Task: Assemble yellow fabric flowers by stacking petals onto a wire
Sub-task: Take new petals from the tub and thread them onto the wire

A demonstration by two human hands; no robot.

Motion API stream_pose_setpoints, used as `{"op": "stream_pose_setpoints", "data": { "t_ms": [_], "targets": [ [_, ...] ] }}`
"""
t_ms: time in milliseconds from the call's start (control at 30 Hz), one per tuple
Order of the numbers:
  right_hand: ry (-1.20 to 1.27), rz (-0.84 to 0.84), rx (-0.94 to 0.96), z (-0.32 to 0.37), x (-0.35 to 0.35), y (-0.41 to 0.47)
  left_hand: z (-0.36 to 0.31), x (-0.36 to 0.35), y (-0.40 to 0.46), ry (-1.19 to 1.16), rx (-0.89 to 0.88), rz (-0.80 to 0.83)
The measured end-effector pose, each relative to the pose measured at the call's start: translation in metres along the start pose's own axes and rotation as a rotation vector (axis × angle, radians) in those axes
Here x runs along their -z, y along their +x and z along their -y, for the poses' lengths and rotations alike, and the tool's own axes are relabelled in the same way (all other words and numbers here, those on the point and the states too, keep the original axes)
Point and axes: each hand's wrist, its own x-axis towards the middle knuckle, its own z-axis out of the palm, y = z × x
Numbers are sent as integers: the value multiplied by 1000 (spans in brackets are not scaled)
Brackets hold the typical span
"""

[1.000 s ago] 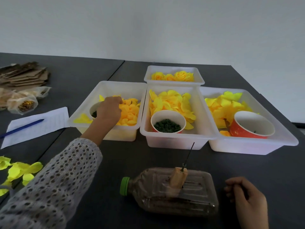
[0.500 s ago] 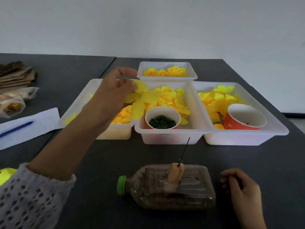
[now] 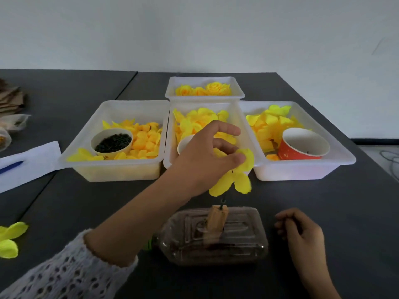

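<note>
Loose petals (image 3: pixel 9 238), near left: two. White bins: four; left bin (image 3: pixel 112 169), middle bin (image 3: pixel 170 126), far bin (image 3: pixel 205 97), right bin (image 3: pixel 302 171). Cups: three. Left hand (image 3: pixel 207 156) pinches one yellow petal piece (image 3: pixel 235 178) above the wire (image 3: pixel 222 200), which stands in one bottle (image 3: pixel 216 236). Right hand (image 3: pixel 302 236): loosely curled on the table, holding nothing visible.

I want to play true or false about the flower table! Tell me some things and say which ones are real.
1. The left hand pinches a yellow petal piece. True.
2. The right hand holds a red cup. False: the red cup sits in the right tray, and the hand rests on the table.
3. The wire stands above a bottle lying on its side. True.
4. The far tray holds green beads. False: it holds yellow flowers.
</note>
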Motion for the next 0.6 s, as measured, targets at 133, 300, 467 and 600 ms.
{"op": "stream_pose_setpoints", "data": {
  "t_ms": [133, 300, 467, 600],
  "targets": [
    [-3, 14, 6, 2, 1, 0, 5, -2, 2, 4, 40, 3],
    [-7, 19, 5, 2, 1, -1, 11, -6, 3, -17, 38, 14],
    [-15, 27, -2, 1, 2, 0, 14, -7, 7, -75, 67, 35],
    [-3, 22, -3, 1, 2, 0, 19, -7, 9, -181, 159, 72]
  ]
}}
